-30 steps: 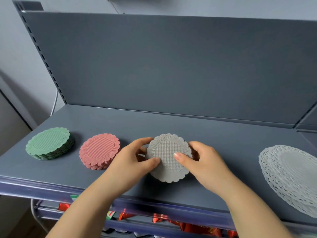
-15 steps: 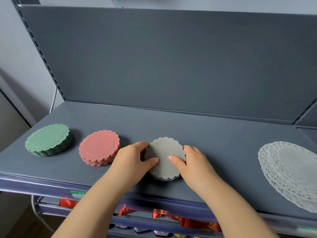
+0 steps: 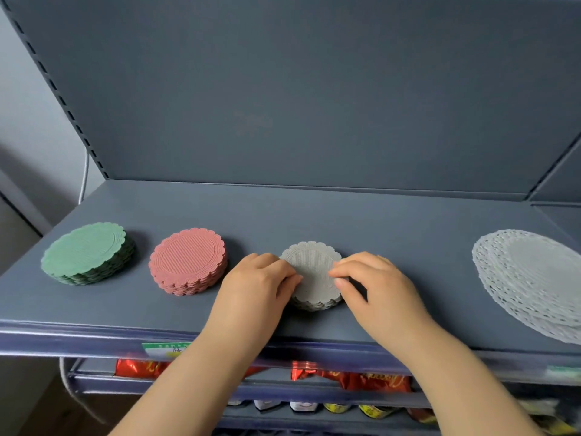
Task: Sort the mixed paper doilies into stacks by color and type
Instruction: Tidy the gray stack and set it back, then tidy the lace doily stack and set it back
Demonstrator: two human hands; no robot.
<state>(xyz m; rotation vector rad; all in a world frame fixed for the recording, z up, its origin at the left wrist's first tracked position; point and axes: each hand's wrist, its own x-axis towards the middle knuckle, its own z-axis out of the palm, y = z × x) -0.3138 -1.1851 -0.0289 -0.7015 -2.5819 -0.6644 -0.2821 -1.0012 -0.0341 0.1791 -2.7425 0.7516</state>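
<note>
My left hand (image 3: 257,283) and right hand (image 3: 377,289) pinch the edges of the grey stack (image 3: 314,272) on the shelf (image 3: 408,221), beside the pink stack (image 3: 188,259) — squaring it, I judge; next, a gentle release.

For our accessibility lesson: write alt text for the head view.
A left hand and right hand hold a grey doily stack on a shelf. A green stack and pink stack lie left of it, white lace doilies right.

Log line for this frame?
focus: grey stack | left hand: holds its left edge | right hand: holds its right edge | shelf: green stack, pink stack, white stack | loose doilies: none seen
</note>
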